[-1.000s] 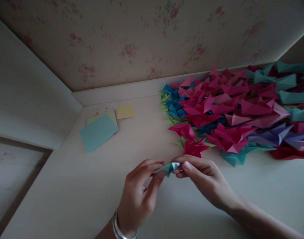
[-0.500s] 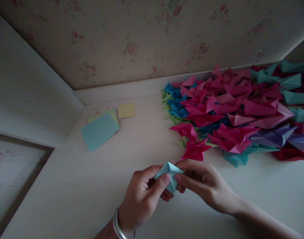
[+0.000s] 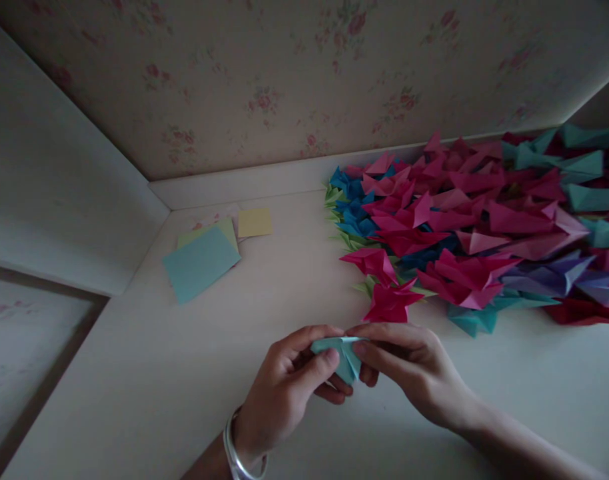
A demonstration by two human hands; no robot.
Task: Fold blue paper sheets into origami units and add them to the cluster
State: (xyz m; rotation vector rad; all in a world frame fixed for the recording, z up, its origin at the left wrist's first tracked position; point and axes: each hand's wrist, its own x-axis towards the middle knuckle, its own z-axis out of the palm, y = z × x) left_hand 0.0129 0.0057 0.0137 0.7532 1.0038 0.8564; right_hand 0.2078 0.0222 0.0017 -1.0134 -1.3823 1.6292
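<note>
Between my two hands is a small folded light-blue origami paper [image 3: 345, 357], held just above the white tabletop. My left hand [image 3: 297, 380] pinches its left side, with the thumb lying on the front face. On the other side, my right hand [image 3: 412, 367] grips the right edge between thumb and fingers. The paper's upper edge is folded down flat, and creases run down to a point at the bottom. Part of it is hidden behind my fingers. Just beyond the hands lies a bright pink folded paper figure [image 3: 390, 301].
A large heap of folded paper figures [image 3: 464, 220] in pink, blue, green and purple covers the right side. At the left lie a flat light-blue sheet [image 3: 202, 265], a green sheet [image 3: 228, 230] and a yellow square [image 3: 255, 222]. A flowered wall [image 3: 284, 80] rises behind.
The top corner of the light-blue paper, pointing up before, is now folded over, leaving a straight upper edge. My fingers have closed together along that edge.
</note>
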